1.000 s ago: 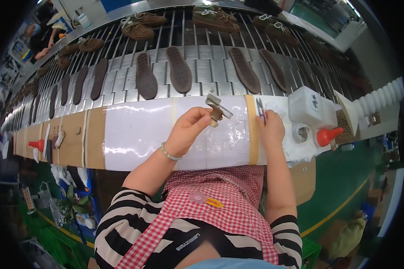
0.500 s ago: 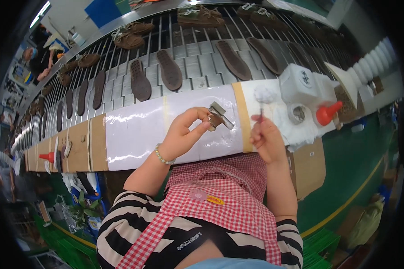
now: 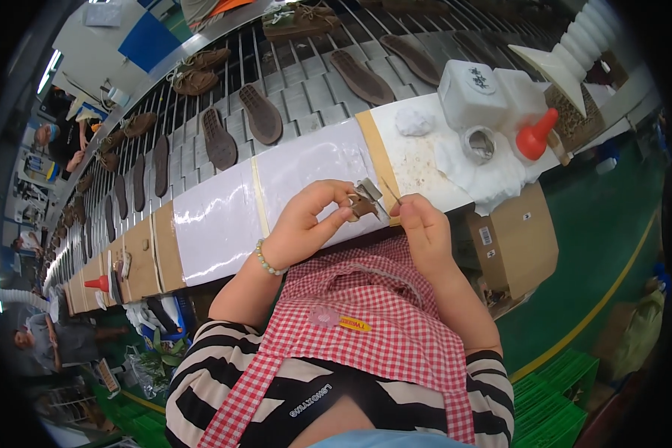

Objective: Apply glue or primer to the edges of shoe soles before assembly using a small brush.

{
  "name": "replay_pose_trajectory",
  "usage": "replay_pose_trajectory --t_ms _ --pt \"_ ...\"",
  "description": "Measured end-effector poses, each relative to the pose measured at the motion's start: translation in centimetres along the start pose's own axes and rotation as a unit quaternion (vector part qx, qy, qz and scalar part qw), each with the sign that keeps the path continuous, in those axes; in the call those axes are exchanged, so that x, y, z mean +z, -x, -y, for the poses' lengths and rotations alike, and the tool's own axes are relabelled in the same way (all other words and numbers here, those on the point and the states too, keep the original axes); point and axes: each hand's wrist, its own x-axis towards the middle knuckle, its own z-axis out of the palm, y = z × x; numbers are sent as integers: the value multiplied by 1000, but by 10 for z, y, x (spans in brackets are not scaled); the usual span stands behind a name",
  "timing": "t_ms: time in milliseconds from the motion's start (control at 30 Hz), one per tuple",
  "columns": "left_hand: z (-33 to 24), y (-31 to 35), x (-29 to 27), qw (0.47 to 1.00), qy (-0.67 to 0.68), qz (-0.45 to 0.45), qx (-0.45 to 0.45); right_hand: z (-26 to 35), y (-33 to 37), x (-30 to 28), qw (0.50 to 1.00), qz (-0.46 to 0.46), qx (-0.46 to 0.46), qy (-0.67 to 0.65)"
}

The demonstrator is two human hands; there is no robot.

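My left hand, a beaded bracelet at its wrist, pinches a small brown and silvery piece with shiny metal parts. Its exact kind is not clear. Close by on the right, my right hand has its fingertips closed on a thin stick-like tool, whose upper end points up and left beside the piece. Both hands are over the near edge of the white-covered work surface. Whether the tool's tip touches the piece I cannot tell.
Beyond lies a slatted metal conveyor carrying brown soles and laced shoes. At right stand a white plastic bottle, a small open jar, a red-capped squeeze bottle and a white cloth. A cardboard box sits below.
My right hand has moved left with the thin tool, from near the white wad to beside the piece in my left hand. The whole view has turned somewhat.
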Motion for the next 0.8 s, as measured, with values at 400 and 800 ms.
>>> replay_pose_trajectory --t_ms 400,800 --pt "-3 0 6 999 -23 30 9 10 2 6 989 -12 -12 145" --pt "0 7 5 999 -23 30 12 0 3 10 989 -41 -23 137"
